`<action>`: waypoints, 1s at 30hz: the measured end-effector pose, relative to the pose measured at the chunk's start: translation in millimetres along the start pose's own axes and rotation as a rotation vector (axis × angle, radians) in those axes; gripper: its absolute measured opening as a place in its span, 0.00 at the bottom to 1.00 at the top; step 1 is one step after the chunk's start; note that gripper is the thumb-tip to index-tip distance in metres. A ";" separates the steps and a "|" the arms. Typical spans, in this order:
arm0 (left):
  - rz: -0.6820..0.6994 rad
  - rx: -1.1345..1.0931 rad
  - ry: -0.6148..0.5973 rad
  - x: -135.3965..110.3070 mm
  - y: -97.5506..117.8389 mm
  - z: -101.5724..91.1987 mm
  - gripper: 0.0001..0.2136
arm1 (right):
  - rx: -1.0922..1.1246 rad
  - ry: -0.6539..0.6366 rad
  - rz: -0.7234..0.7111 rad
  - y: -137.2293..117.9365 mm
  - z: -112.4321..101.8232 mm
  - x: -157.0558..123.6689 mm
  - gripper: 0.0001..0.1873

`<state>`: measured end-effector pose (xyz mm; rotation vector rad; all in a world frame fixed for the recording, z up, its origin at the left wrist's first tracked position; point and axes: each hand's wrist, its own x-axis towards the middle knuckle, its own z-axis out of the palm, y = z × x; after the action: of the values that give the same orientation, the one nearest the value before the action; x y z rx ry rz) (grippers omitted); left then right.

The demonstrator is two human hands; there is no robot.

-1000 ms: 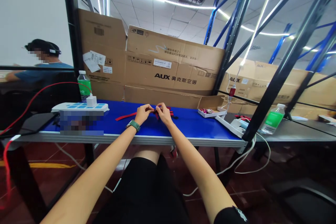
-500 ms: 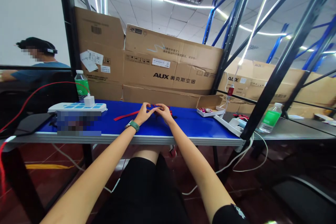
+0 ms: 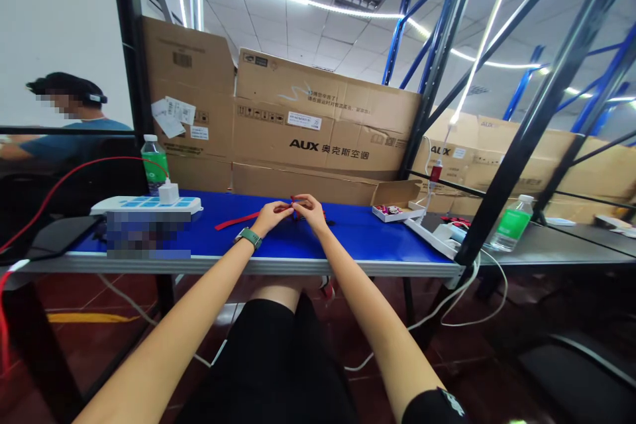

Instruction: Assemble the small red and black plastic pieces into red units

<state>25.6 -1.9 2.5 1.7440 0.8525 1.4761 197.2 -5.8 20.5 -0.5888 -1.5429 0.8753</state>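
Observation:
Both hands meet over the blue table top, fingertips nearly touching. A flat red ribbon lies on the table, its loose end pointing left and its other part running behind my left hand. That hand, with a green-strapped watch on the wrist, is closed in a pinch on the red ribbon. My right hand is pinched on red material too, and a small bit of red sticks up between the fingertips. Something small, red and dark lies partly hidden beside the right hand.
A white power strip with a plugged-in charger and a green-labelled bottle stand at left. An open small box with pink items lies at right, near another power strip. Cardboard walls the back. A person sits far left.
My left fingers have come down and closed in beside the right fingertips. A bit of red now stands up between the hands. The ribbon's loose end stays at left.

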 end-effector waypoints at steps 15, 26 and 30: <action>-0.056 0.022 0.026 -4.0 7.9 1.1 0.20 | -0.057 0.207 -0.020 12.9 -2.6 10.3 0.17; 0.131 0.048 0.141 3.3 -4.8 -5.5 0.21 | -0.352 -0.007 -0.147 20.3 -1.5 4.4 0.18; 0.171 0.081 0.159 3.1 -4.0 -6.6 0.20 | -0.370 -0.004 -0.154 11.4 -0.6 1.5 0.18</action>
<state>19.3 3.4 1.6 1.8145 0.8726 1.7331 196.3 2.2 12.3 -0.7201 -1.7434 0.4761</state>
